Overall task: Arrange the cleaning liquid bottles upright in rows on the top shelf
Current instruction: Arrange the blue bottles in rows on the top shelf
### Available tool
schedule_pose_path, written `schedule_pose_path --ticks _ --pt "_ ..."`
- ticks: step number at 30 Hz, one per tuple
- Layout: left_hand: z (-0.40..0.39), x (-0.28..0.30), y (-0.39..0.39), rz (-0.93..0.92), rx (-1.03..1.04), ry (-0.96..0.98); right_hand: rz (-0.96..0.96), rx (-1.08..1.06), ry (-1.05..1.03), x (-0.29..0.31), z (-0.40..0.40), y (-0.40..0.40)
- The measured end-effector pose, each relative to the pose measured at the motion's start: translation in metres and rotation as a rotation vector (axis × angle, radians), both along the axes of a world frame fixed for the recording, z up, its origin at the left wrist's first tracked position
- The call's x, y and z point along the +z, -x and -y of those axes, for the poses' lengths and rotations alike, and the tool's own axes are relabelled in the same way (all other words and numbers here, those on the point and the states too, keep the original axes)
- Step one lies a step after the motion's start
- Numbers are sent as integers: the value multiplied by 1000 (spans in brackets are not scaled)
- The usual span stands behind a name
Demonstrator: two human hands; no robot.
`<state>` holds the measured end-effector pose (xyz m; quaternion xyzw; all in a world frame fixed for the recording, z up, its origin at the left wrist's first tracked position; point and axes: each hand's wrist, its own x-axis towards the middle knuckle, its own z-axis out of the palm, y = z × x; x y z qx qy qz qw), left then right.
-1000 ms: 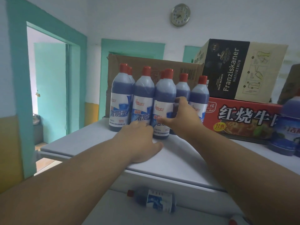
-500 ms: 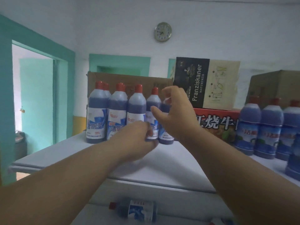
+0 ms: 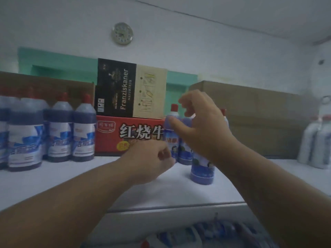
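Note:
Blue cleaning liquid bottles with red caps stand upright on the white top shelf (image 3: 71, 185). One tight group (image 3: 83, 133) fills the left side. A smaller cluster (image 3: 170, 138) stands mid-right, with one bottle (image 3: 202, 169) nearer the front. My right hand (image 3: 202, 126) hovers in front of this cluster, fingers spread and bent, thumb near the leftmost bottle's shoulder; it grips nothing that I can see. My left hand (image 3: 152, 158) is a loose fist low beside the cluster, holding nothing.
A red printed box (image 3: 129, 135) with a black Franziskaner box (image 3: 125, 88) on it stands at the back, a brown carton (image 3: 259, 119) to the right. Pale bottles (image 3: 320, 140) stand far right. More blue bottles (image 3: 197, 235) lie on the lower level.
My view and both hands have swung right, away from the left group of bottles to the mid-right cluster. The right hand has let go of the left group.

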<state>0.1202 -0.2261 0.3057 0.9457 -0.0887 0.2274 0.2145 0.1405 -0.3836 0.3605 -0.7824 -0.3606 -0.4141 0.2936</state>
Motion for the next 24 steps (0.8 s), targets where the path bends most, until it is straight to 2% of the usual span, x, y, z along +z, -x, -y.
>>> schedule_pose_path --ticks 5,9,11,14,19,24 --pt "59 -8 -33 -122 16 157 -49 -37 5 -10 67 -34" --pt "82 -17 -51 -143 42 185 -114 -8 -9 -19 92 -62" --pt "91 -20 -54 -137 23 210 -188 28 -32 -22 97 -74" --pt "97 -24 -57 -142 -15 271 -399 155 -46 -24 100 -85" --pt "95 -23 -61 -137 9 261 -699 362 -137 -35 97 -105" --pt "104 -25 -58 -52 106 248 -731 424 -157 -43 92 -111"
